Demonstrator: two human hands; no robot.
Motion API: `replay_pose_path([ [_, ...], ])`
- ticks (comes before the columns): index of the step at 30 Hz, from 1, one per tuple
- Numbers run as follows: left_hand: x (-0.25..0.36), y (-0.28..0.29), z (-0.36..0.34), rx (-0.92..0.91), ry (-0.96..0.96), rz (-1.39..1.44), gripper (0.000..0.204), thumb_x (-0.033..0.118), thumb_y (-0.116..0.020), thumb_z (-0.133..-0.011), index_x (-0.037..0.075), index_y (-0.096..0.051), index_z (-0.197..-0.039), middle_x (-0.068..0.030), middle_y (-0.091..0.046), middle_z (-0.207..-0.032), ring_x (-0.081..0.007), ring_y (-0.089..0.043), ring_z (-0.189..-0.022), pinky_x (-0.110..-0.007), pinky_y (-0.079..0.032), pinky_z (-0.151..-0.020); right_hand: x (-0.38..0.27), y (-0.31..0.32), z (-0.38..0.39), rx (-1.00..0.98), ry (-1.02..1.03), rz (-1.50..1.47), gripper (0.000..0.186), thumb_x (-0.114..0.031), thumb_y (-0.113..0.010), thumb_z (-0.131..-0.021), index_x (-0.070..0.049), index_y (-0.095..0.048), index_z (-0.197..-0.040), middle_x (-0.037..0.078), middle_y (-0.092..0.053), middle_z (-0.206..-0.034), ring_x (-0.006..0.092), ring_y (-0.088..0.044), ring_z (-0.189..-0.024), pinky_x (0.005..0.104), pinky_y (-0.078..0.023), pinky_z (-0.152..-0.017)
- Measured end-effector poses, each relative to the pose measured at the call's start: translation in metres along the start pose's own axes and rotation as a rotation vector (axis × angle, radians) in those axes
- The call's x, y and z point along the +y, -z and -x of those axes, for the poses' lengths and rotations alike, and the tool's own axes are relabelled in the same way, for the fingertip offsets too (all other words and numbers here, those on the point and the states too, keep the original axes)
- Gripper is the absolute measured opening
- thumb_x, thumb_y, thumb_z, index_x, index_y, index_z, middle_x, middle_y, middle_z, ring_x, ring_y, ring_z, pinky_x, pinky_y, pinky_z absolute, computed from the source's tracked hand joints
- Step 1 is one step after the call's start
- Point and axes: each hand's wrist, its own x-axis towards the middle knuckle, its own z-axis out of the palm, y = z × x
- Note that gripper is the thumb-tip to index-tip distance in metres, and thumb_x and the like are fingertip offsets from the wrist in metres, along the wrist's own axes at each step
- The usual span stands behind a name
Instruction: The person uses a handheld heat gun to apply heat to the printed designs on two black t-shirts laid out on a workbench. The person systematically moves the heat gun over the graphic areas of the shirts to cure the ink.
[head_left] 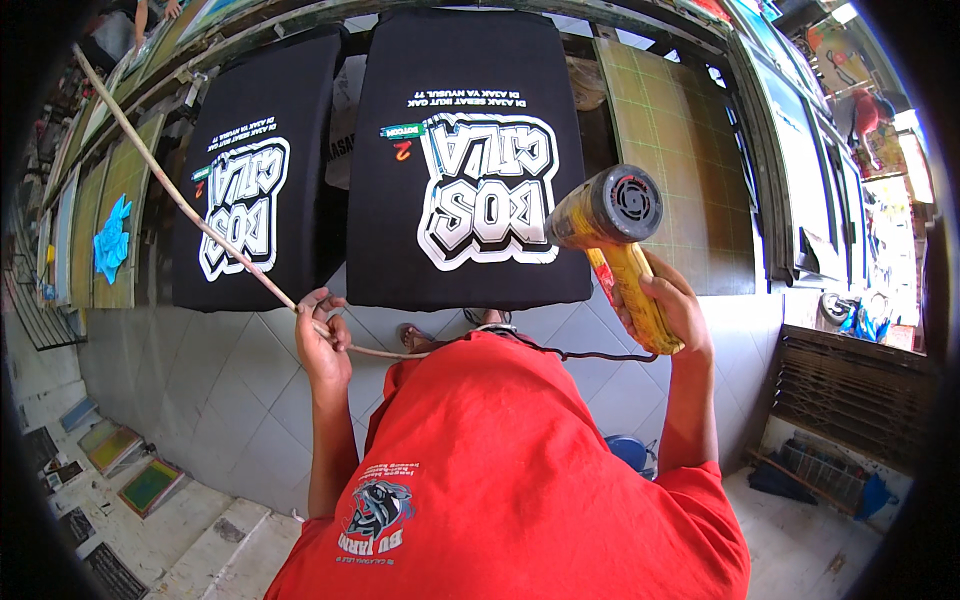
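My left hand [322,338] is closed on a pale cord [180,200] that runs up to the upper left corner. My right hand [662,308] grips a yellow heat gun [625,280] with a black rear housing, its nozzle pointing left over the right black T-shirt [465,55]. A dark cord runs from the gun's handle across my waist. That T-shirt and a second black T-shirt [260,100] to its left lie stretched on boards, each with white lettering and small colored details. Both hands are beside the boards' near edge, in front of my red shirt [520,450].
A gridded board [680,150] stands right of the T-shirts, beside framed screens. A blue cloth [112,240] is on the left boards. A person's arm [142,28] shows at top left. Colored screens [150,485] lie at lower left; a slatted dark rack [840,385] is at right.
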Motion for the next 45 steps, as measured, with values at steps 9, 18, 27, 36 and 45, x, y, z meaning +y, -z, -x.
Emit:
replay_pose_path([
  [9,-0.003,-0.007,0.005,0.044,-0.012,0.002,0.043,0.042,-0.035,-0.095,0.005,-0.051,-0.111,-0.0091,-0.054,-0.094,-0.0046,-0.035,-0.049,-0.019,-0.023,-0.039,-0.004,0.005,-0.004,0.006,0.003,0.028,0.044,-0.019,-0.044,-0.088,0.002,-0.041,-0.127,0.011,-0.056,-0.084,0.0140,-0.055,-0.066,0.0283,-0.048,-0.057],
  [18,-0.004,-0.015,0.009,0.085,-0.027,0.012,0.045,0.045,-0.038,-0.094,0.004,-0.051,-0.109,-0.0115,-0.057,-0.091,-0.0055,-0.035,-0.044,-0.019,-0.024,-0.040,-0.010,0.009,-0.013,-0.054,0.013,0.040,0.041,-0.021,-0.044,-0.088,0.003,-0.043,-0.121,0.011,-0.056,-0.084,0.0135,-0.056,-0.066,0.0274,-0.048,-0.056],
  [27,-0.008,-0.019,0.014,0.123,-0.027,0.014,0.044,0.043,-0.038,-0.094,0.005,-0.051,-0.109,-0.0102,-0.057,-0.091,-0.0047,-0.037,-0.046,-0.019,-0.024,-0.040,-0.017,0.012,-0.028,-0.031,0.001,0.018,0.042,-0.019,-0.045,-0.088,0.001,-0.043,-0.125,0.010,-0.056,-0.084,0.0136,-0.055,-0.064,0.0270,-0.047,-0.055],
  [36,-0.016,-0.020,0.020,0.150,-0.035,0.030,0.045,0.045,-0.035,-0.095,0.005,-0.051,-0.111,-0.0088,-0.057,-0.092,-0.0045,-0.038,-0.048,-0.019,-0.025,-0.040,-0.026,0.015,-0.049,-0.027,0.028,0.023,0.045,-0.018,-0.043,-0.089,0.000,-0.040,-0.131,0.011,-0.056,-0.083,0.0138,-0.054,-0.063,0.0269,-0.047,-0.053],
  [45,-0.019,-0.026,0.025,0.182,-0.062,0.031,0.045,0.045,-0.035,-0.095,0.005,-0.051,-0.110,-0.0084,-0.057,-0.092,-0.0044,-0.038,-0.048,-0.018,-0.025,-0.040,-0.034,0.022,-0.067,-0.010,0.032,0.029,0.044,-0.020,-0.043,-0.091,0.001,-0.041,-0.129,0.011,-0.056,-0.083,0.0140,-0.055,-0.062,0.0262,-0.048,-0.051],
])
